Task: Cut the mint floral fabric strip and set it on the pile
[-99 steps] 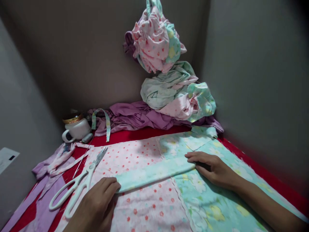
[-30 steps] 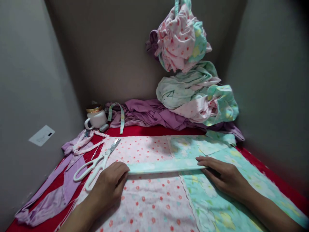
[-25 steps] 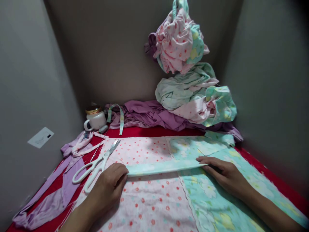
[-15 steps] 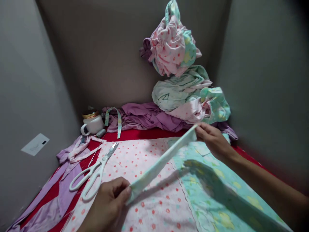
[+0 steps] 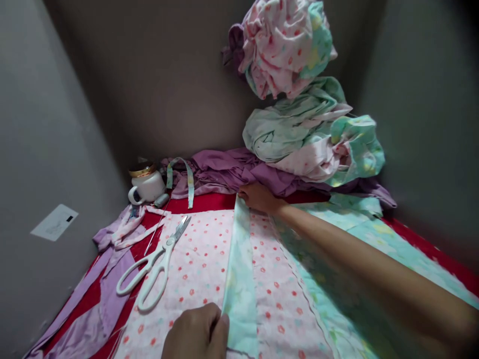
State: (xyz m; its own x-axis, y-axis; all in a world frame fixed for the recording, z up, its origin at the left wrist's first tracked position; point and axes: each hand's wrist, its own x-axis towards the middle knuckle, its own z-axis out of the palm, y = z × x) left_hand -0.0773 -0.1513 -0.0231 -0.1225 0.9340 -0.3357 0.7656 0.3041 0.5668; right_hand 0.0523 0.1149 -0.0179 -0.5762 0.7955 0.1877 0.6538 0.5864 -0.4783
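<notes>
Fingers of both hands pinch the mint strip (image 5: 239, 269), right arm outstretched.

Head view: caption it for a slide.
Left hand and right hand stretch a mint fabric strip lengthwise over pink dotted cloth, beside white scissors.

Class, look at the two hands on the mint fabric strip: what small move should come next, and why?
Probably press the strip flat onto the pink dotted cloth. The right hand pins its far end near the purple fabric, and the left hand pinches the near end, so it lies stretched lengthwise but looks slightly raised along one edge.
</notes>
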